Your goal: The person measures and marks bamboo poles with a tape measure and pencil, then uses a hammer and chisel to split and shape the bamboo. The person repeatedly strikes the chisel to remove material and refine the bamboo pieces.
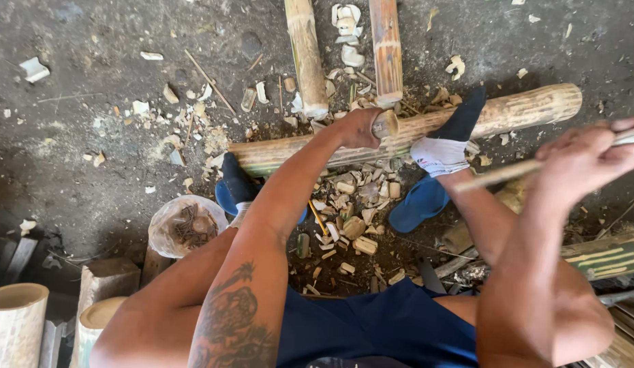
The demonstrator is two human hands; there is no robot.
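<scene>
Steadying a short bamboo piece upright on the long pole, our left hand clasps it; our right hand grips a raised blade, so aim matters.

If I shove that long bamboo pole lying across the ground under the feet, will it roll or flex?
The long bamboo pole is round, so it would probably roll, though both feet seem to pin it. It looks thick and straight, so likely stiff and fairly heavy. The left hand pressing a short piece onto it probably steadies it too.
</scene>
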